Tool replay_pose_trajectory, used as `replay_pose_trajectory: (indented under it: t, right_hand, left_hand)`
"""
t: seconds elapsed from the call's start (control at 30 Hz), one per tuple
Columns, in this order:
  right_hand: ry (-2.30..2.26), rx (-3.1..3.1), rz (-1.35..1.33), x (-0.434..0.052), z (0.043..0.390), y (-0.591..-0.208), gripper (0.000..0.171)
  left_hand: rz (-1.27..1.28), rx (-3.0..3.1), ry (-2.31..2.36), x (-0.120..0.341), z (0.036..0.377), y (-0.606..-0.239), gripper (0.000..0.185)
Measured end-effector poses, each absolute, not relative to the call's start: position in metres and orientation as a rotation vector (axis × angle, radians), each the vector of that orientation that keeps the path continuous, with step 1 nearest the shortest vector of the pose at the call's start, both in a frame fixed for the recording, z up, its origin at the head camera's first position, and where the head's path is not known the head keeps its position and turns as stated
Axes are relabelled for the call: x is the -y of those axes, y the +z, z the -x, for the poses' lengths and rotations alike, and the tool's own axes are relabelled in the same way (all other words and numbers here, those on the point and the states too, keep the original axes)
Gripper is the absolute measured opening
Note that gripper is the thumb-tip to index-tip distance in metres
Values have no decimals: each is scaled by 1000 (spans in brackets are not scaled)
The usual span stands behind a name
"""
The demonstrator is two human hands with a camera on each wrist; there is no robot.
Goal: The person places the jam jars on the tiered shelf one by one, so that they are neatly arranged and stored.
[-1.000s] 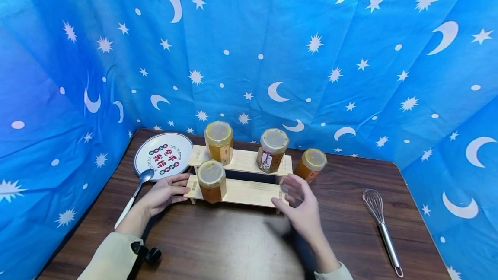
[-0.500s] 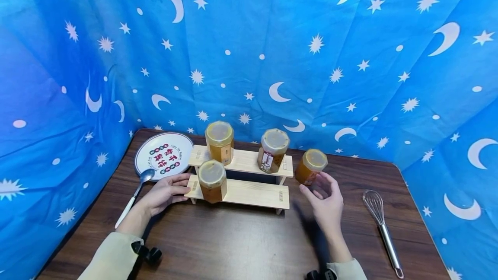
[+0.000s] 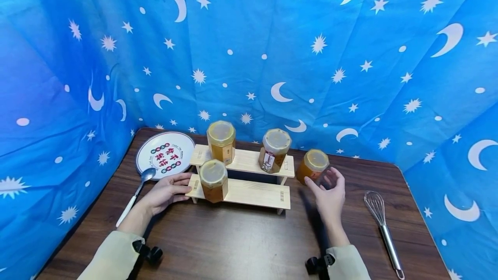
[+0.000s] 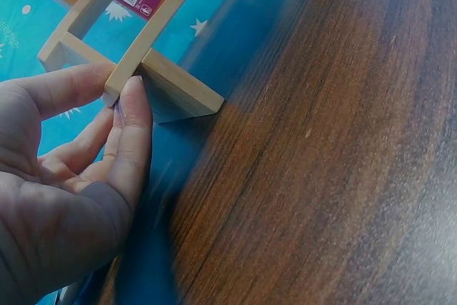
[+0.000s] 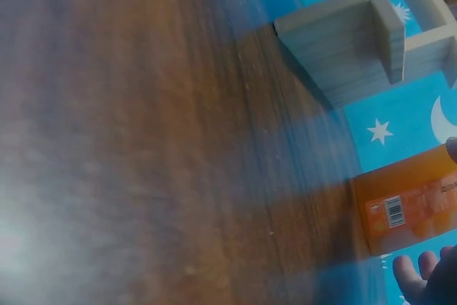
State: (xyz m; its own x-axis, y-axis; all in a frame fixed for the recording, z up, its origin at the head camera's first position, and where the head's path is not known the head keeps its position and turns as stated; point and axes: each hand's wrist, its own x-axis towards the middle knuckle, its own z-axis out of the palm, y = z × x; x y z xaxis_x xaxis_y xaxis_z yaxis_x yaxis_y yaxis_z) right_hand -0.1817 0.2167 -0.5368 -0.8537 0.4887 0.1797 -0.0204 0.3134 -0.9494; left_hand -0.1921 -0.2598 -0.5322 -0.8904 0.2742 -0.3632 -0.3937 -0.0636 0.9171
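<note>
Right hand (image 3: 330, 193) open, fingers curved just beside jar (image 3: 312, 166) on table (image 3: 241, 245), not gripping. Left hand (image 3: 166, 191) open, fingertips touching rack (image 3: 249, 193) end.

A bright blue cloth (image 3: 272, 33) is filling the upper frame, showing white moons, stars and dots. The worktop (image 3: 241, 245) is showing dark brown wood grain. The stepped shelf (image 3: 253, 193) at centre is showing pale wood. Four jars are glowing amber under yellowish lids, the right one (image 3: 312, 167) orange-labelled. At left, a white plate (image 3: 165, 154) is carrying red characters and green dots. Both sleeves are looking cream.
</note>
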Motion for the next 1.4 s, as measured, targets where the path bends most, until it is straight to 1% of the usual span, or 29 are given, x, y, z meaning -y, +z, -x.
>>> replay_pose_trajectory:
  t: [0.33,0.77,1.4]
  right_hand:
    - [1595,2215,413,-213,203,-542,88]
    - [1622,2207,416,-216,211,-546,84]
    - [1645,2279,333,-229,216,-546,76]
  left_hand:
    - [126,-1781,1990,260,193,-533,70]
    - [91,-1783,1984,259,192,-533,71]
    - [102,-1782,1990,260,191,-533,71]
